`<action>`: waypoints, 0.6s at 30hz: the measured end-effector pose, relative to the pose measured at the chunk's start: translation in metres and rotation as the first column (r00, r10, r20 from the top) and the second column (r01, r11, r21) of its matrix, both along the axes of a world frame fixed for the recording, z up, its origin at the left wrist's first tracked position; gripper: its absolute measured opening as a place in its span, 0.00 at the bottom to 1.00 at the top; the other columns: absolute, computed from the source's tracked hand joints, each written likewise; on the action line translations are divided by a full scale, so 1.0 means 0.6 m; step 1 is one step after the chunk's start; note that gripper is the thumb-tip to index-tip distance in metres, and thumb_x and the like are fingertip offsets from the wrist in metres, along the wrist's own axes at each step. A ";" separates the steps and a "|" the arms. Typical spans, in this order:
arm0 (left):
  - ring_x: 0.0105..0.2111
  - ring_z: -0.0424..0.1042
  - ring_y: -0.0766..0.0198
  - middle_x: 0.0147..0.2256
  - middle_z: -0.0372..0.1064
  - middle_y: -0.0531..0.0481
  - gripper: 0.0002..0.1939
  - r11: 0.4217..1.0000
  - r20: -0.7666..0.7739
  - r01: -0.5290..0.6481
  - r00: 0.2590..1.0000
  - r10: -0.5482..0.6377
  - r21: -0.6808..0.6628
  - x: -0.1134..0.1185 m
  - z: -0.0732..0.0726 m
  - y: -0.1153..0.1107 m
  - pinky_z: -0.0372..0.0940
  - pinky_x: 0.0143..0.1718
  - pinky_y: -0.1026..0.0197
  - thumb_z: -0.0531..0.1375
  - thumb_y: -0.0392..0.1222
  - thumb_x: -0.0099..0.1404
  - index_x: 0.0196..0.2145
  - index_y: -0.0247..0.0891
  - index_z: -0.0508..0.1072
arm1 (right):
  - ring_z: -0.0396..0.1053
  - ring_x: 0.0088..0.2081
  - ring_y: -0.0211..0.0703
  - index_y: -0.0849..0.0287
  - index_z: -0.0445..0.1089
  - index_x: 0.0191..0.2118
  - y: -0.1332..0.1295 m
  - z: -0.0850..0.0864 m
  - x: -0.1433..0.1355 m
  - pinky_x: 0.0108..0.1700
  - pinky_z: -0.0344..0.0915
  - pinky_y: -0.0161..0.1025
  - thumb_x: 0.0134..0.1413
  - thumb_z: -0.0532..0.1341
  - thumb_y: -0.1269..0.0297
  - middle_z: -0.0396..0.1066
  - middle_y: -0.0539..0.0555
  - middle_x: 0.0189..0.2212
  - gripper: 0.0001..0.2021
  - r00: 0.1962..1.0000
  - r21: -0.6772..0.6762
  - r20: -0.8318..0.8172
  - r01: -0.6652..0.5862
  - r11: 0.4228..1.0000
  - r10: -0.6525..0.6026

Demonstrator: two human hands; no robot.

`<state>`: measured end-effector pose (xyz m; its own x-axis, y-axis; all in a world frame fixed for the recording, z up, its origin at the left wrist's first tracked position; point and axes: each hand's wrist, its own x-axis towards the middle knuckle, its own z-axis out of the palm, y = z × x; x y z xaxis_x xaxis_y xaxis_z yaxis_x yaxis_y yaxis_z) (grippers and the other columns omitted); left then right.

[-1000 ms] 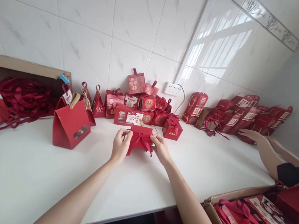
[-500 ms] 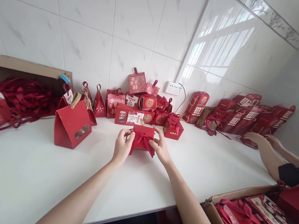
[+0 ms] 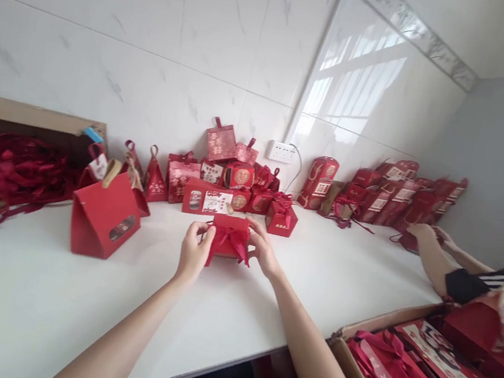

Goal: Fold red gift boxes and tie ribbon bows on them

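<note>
A small red gift box (image 3: 230,247) with a ribbon bow tied on its front rests on the white table before me. My left hand (image 3: 196,251) grips it by the left side, thumb in front near the ribbon. On the right side, my right hand (image 3: 266,253) has its curled fingers against the box's top corner and its thumb close to a ribbon tail. The box's back and the far fingertips are hidden. Just behind stand a wide red box with a window (image 3: 194,198) and another bow-tied box (image 3: 282,216).
A red tent-shaped box (image 3: 105,218) stands left, before a carton of red ribbons (image 3: 31,109). Stacked red boxes (image 3: 387,200) line the wall at right, where a co-worker's hands (image 3: 429,237) work. An open carton (image 3: 342,348) of boxes and ribbons sits front right.
The view has swung right, so things appear further left and more of the co-worker shows. My right thumb has slid outward from the bow. Both hands remain at the gift box.
</note>
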<state>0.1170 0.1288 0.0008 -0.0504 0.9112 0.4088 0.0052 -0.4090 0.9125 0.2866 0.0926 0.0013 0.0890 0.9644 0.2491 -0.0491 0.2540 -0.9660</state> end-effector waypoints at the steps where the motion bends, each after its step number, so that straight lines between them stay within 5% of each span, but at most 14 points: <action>1: 0.36 0.68 0.58 0.30 0.67 0.49 0.11 1.000 0.000 0.003 1.000 -0.003 0.001 -0.002 0.003 -0.001 0.63 0.42 0.57 0.56 0.51 0.55 0.28 0.40 0.65 | 0.66 0.30 0.39 0.50 0.60 0.55 0.000 0.000 -0.002 0.17 0.64 0.32 0.48 0.57 0.52 0.65 0.55 0.46 0.26 1.000 -0.003 -0.004 0.017 1.000 -0.017; 4: 0.35 0.68 0.55 0.30 0.68 0.49 0.15 0.999 -0.085 -0.050 0.995 0.049 -0.004 -0.010 0.010 0.000 0.63 0.41 0.55 0.57 0.55 0.52 0.28 0.40 0.65 | 0.65 0.27 0.38 0.53 0.59 0.56 0.003 0.002 -0.005 0.17 0.62 0.31 0.45 0.60 0.46 0.66 0.55 0.41 0.32 1.000 -0.010 0.009 -0.001 1.000 0.002; 7: 0.36 0.68 0.54 0.33 0.69 0.49 0.16 0.991 -0.182 -0.100 0.980 0.081 -0.094 -0.013 0.014 0.011 0.62 0.39 0.55 0.57 0.55 0.50 0.30 0.40 0.66 | 0.66 0.31 0.37 0.51 0.55 0.59 0.008 0.009 -0.001 0.22 0.64 0.32 0.40 0.65 0.43 0.64 0.56 0.50 0.40 0.996 0.017 0.066 -0.057 0.998 0.055; 11: 0.30 0.68 0.58 0.35 0.71 0.51 0.16 0.970 -0.217 -0.118 0.974 0.071 -0.212 -0.012 0.020 0.016 0.61 0.30 0.58 0.58 0.55 0.47 0.30 0.42 0.66 | 0.65 0.49 0.49 0.47 0.52 0.62 -0.003 0.028 -0.004 0.42 0.70 0.42 0.30 0.73 0.50 0.52 0.56 0.61 0.51 0.972 0.064 0.229 -0.068 0.996 0.052; 15: 0.28 0.68 0.59 0.31 0.70 0.54 0.13 0.955 -0.210 -0.159 0.972 0.107 -0.252 -0.010 0.026 0.015 0.60 0.27 0.60 0.60 0.53 0.45 0.26 0.43 0.67 | 0.56 0.59 0.54 0.46 0.47 0.64 -0.011 0.038 -0.007 0.58 0.59 0.50 0.24 0.76 0.57 0.51 0.56 0.61 0.58 0.899 0.151 0.439 -0.076 0.986 0.002; 18: 0.24 0.64 0.63 0.27 0.70 0.59 0.12 0.947 -0.238 -0.224 0.957 0.168 -0.232 -0.010 0.020 0.020 0.58 0.24 0.62 0.62 0.53 0.47 0.25 0.45 0.67 | 0.52 0.61 0.54 0.47 0.43 0.65 0.000 0.030 -0.002 0.61 0.54 0.49 0.22 0.77 0.58 0.50 0.57 0.62 0.61 0.837 0.245 0.545 -0.095 0.965 -0.056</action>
<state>0.1110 0.1410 0.0130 -0.1760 0.9666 0.1860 0.2666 -0.1351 0.9543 0.2852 0.0924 0.0192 -0.1517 0.8615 0.4846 0.4557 0.4960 -0.7391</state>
